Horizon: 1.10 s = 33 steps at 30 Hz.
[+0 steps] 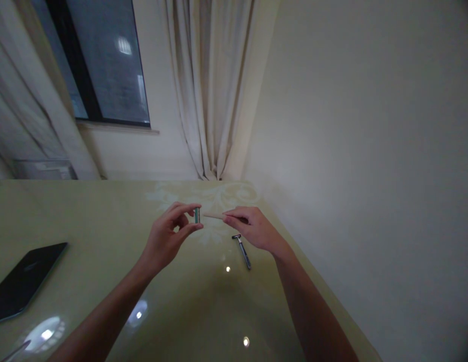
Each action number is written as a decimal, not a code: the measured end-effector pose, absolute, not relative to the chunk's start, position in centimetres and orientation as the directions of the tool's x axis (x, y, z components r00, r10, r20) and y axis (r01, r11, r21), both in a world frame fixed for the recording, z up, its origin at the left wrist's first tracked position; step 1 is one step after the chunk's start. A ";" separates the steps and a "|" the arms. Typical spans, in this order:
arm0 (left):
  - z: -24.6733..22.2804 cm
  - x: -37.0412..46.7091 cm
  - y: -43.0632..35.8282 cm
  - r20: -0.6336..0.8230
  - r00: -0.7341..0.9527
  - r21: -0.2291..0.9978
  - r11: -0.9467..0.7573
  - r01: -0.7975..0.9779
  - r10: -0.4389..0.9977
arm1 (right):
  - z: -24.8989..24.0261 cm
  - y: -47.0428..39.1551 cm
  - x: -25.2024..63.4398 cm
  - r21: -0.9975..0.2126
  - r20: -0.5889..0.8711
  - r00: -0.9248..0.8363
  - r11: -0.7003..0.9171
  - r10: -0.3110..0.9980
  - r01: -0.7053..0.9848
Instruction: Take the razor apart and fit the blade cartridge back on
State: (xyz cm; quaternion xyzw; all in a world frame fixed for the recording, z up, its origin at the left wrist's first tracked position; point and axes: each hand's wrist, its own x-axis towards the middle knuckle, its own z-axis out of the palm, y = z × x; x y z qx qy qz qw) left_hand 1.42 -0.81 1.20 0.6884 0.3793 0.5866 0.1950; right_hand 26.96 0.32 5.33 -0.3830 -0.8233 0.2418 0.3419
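Note:
Between thumb and index finger, my left hand pinches a small razor cartridge by its two ends, held upright with a green strip along it. My right hand is closed on a thin, pale wooden-looking stick. The stick points left, its tip close to the cartridge; I cannot tell whether they touch. Below my right hand, a razor with a dark and silver handle lies on the glossy table. Its upper end has a dark crosspiece.
A flat black device, like a closed laptop or tablet, lies at the left. Part of a thin rod shows at the lower left corner. A wall runs along the table's right edge; curtains hang beyond its far edge.

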 end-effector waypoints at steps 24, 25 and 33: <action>0.4 1.2 -0.1 0.667 0.021 0.714 -0.648 0.265 0.744 | 5.4 0.1 26.3 -0.626 0.400 -0.531 0.646 0.747 0.437; 0.4 1.2 -0.1 0.668 0.019 0.714 -0.648 0.265 0.744 | 5.3 0.2 26.3 -0.615 0.401 -0.528 0.647 0.749 0.451; 0.3 1.0 -0.1 0.642 0.036 0.732 -0.626 0.269 0.766 | 4.2 0.7 25.6 -0.691 0.388 -0.489 0.598 0.781 0.407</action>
